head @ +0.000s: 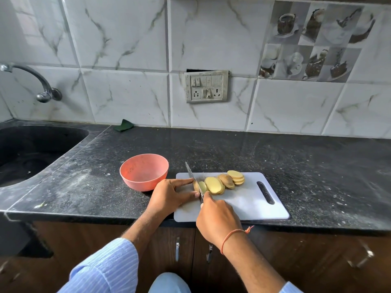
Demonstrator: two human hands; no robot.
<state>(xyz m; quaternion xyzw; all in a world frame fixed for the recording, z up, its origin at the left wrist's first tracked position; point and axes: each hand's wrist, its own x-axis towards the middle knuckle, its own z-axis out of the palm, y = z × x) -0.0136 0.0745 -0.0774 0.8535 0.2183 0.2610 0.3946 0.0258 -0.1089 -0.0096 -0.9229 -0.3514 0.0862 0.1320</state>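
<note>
Shiny metal knife (193, 180), speckled stone counter (296, 166)

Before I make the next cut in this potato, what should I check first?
1. Right hand grips knife: ok.
2. Left hand pinches potato end: ok.
3. Left fingertips away from blade: not ok, they lie right beside it.
4. Cutting board fully on counter: cannot tell, its near edge reaches the counter's front.
5. Slices rest on board: ok.
6. Bowl beside board: ok.

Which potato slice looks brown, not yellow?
The skin-covered piece second from the right, between the big yellow slice and the small stack; others show yellow flesh.
</note>
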